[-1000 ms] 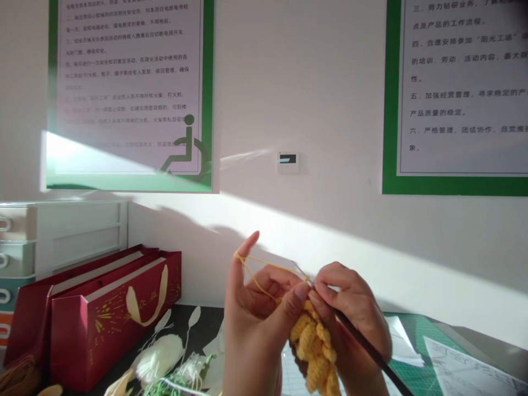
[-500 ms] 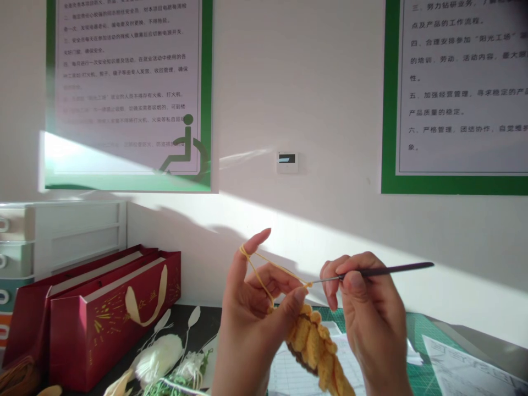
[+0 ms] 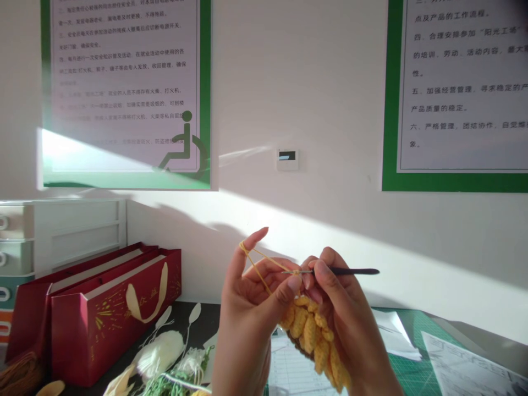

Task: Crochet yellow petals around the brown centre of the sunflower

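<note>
My left hand (image 3: 249,319) holds a yellow crocheted piece (image 3: 309,335) with ridged, puffy stitches between thumb and fingers. A strand of yellow yarn (image 3: 258,269) loops over its raised index finger and runs to the stitch at the top of the piece. My right hand (image 3: 342,308) pinches a slim crochet hook (image 3: 342,271) with a dark handle and a metal tip. The tip sits in the yarn right at the left hand's fingertips. The lower part of the piece is partly hidden behind my right hand.
A red gift box (image 3: 107,319) with a cream ribbon handle stands on a dark tabletop to the left, beside a white drawer unit (image 3: 70,231). A white fluffy bundle (image 3: 159,355) lies near it. Papers rest on a green cutting mat (image 3: 412,346) at right, below a wall.
My right hand has moved left, closer to my left hand, bringing the hook tip into the yarn at the stitch. The hook now lies level, where a second ago it sloped down to the right.
</note>
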A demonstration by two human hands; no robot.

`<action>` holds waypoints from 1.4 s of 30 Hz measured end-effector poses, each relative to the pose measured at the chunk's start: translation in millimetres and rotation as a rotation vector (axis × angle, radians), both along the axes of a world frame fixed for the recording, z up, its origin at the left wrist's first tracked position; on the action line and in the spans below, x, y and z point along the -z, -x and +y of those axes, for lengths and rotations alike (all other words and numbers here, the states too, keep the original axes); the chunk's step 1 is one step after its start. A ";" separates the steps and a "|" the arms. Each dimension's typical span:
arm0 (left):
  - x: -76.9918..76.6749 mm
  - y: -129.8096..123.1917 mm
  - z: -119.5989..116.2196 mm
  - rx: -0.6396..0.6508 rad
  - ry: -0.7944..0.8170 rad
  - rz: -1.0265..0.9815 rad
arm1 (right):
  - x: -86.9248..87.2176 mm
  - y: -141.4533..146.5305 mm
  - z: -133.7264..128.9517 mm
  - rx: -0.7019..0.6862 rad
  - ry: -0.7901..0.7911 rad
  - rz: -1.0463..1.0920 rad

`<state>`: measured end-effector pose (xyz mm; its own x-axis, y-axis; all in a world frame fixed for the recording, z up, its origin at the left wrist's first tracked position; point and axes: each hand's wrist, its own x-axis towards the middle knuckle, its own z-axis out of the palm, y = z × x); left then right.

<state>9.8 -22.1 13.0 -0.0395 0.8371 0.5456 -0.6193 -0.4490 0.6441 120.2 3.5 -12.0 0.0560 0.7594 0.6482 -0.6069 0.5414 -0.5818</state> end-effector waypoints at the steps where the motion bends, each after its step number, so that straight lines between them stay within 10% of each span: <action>1: -0.2 -0.5 -0.6 -0.009 0.008 -0.004 | 0.6 0.0 0.5 0.001 -0.005 -0.003; 8: -1.9 0.9 -3.0 -0.053 0.048 0.010 | 4.8 -2.3 3.6 0.109 -0.159 -0.073; 15: 1.3 4.1 -3.9 0.001 0.069 0.038 | -3.2 -23.8 -3.2 0.895 -0.779 -0.581; 18: 3.7 5.7 0.3 0.211 0.127 0.034 | -2.3 -28.9 -3.8 1.040 -0.805 -0.512; 24: 6.3 10.1 9.5 0.542 0.162 -0.026 | 3.5 -18.5 6.5 0.669 -0.798 -0.281; 36: 5.0 23.7 13.1 0.563 0.013 0.115 | 1.1 -11.5 -3.4 0.126 -0.261 0.020; 42: 1.6 22.0 4.9 0.312 0.023 0.189 | -3.8 -6.6 -4.7 0.080 -0.234 -0.102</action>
<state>-12.2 -17.2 11.5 0.3200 0.8051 0.4994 -0.5929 -0.2409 0.7684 126.8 -1.2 -8.2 0.0349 0.5843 0.8108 -0.5017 0.7119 -0.4914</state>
